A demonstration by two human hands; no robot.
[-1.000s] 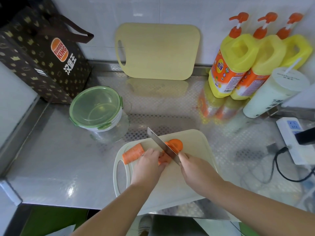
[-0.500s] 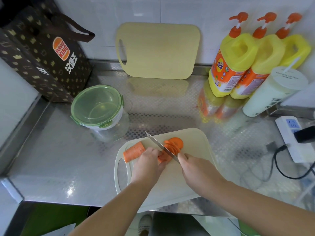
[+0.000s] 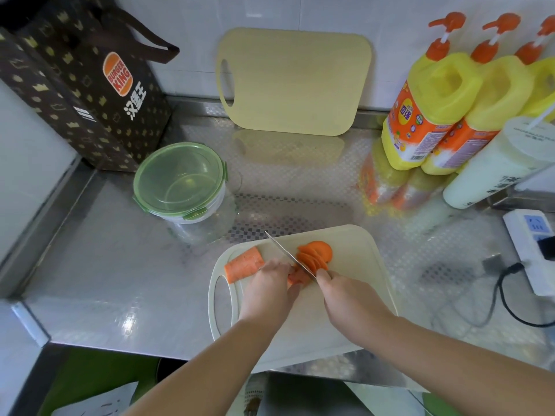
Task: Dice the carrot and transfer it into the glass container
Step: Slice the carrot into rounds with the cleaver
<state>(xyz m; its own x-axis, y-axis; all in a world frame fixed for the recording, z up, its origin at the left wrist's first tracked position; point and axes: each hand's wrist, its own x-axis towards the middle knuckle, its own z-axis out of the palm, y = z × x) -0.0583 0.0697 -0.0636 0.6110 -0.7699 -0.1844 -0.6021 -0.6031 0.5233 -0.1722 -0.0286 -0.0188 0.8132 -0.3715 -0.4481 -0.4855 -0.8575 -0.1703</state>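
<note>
Counter (image 3: pixel 120 280) of patterned steel, walled at the back and at the left. A pale cutting board (image 3: pixel 354 265) lies at its front edge, handle slot to the left. Bare steel lies to the left of this board and behind it, as far as a second board (image 3: pixel 294 82) leaning on the back wall. The right side is crowded: yellow pump bottles (image 3: pixel 432 109), a white cup and a power strip (image 3: pixel 531 244) with its cable. The glass container (image 3: pixel 180 178), green lid on, stands behind and left of the cutting board, apart from it, in front of a brown paper bag (image 3: pixel 81 94). The carrot (image 3: pixel 244 262) lies on the board, long axis left to right, uncut end pointing left and slightly away. The left hand (image 3: pixel 267 292) holds it down with curled fingers. The right hand (image 3: pixel 351 298) grips the knife (image 3: pixel 282 250), blade across the carrot, tip pointing toward the container. Cut slices (image 3: pixel 315 255) lean together just right of the blade.
</note>
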